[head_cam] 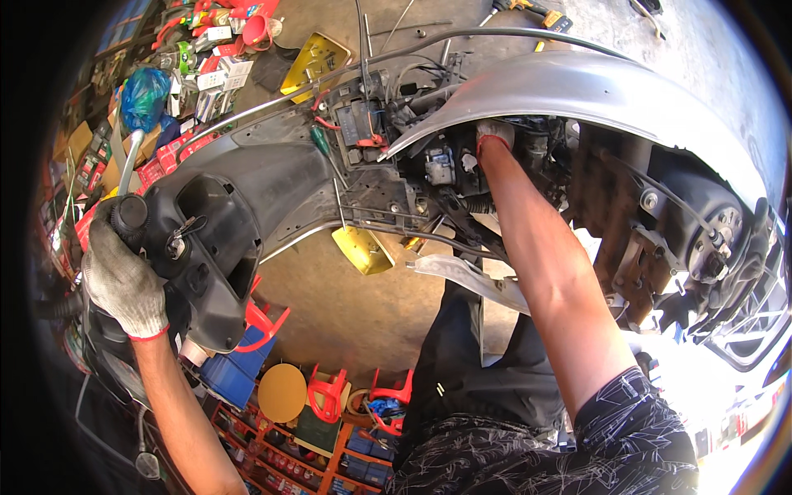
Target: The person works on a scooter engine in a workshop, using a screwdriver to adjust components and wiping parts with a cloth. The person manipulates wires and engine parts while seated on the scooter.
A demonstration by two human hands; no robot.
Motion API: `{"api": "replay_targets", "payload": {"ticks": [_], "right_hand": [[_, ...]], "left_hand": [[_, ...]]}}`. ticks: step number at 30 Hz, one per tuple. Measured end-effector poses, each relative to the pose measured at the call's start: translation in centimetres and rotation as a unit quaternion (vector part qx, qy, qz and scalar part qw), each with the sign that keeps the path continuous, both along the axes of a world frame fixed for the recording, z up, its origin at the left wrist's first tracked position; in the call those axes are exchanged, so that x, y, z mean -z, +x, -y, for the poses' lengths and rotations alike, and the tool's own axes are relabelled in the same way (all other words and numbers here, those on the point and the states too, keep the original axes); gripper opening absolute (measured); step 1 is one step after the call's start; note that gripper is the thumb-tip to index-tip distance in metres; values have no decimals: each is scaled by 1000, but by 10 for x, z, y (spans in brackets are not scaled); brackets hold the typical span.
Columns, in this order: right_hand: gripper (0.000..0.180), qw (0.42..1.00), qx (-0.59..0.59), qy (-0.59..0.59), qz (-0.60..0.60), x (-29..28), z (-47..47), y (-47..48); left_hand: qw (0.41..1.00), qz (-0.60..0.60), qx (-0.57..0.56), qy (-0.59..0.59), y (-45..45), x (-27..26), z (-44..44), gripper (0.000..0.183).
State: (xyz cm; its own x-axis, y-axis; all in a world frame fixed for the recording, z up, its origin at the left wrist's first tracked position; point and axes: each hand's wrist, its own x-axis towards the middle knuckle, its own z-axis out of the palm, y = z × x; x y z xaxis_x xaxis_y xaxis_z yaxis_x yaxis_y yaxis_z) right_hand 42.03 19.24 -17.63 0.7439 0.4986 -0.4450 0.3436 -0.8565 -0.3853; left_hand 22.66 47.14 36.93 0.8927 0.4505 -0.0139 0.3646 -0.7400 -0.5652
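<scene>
A partly stripped motor scooter lies across my view, its front at the left. My left hand (124,272), in a grey knit glove, is wrapped around the black handlebar grip (131,213), beside the silver brake lever (130,164). A key (178,247) sits in the ignition of the black front cover (210,272). My right hand (497,131), also gloved, reaches in under the silver body panel (594,86). Its fingers are hidden among the engine parts, close to a metal carburetor-like part (440,167). The battery (356,127) lies exposed, with a green-handled screwdriver (320,142) beside it.
Yellow trays (294,80) (364,247) with small hardware flank the frame. A cordless drill (544,13) lies on the floor beyond. A loose silver trim piece (464,278) is near my legs. Boxes (223,74) crowd the left; red stools (328,390) and an orange shelf (331,470) stand below.
</scene>
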Motion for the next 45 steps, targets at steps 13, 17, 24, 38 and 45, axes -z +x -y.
{"api": "replay_targets", "payload": {"ticks": [13,17,24,38,45], "right_hand": [[60,967,195,103,-130,11,10,5],[58,935,289,60,-197,-7,10,9],[40,741,522,232,-353,-56,1,-1],[28,708,527,319,-346,-50,9,-22],[29,860,351,203,-309,-33,0,11]], "left_hand": [[1000,-5,-5,-4,0,-3,-1,75],[1000,-4,6,-1,1,0,-2,75],[1000,-7,-26,15,-3,-2,-2,73],[999,12,28,37,6,-2,4,34],[996,80,26,-37,18,4,12,29]]}}
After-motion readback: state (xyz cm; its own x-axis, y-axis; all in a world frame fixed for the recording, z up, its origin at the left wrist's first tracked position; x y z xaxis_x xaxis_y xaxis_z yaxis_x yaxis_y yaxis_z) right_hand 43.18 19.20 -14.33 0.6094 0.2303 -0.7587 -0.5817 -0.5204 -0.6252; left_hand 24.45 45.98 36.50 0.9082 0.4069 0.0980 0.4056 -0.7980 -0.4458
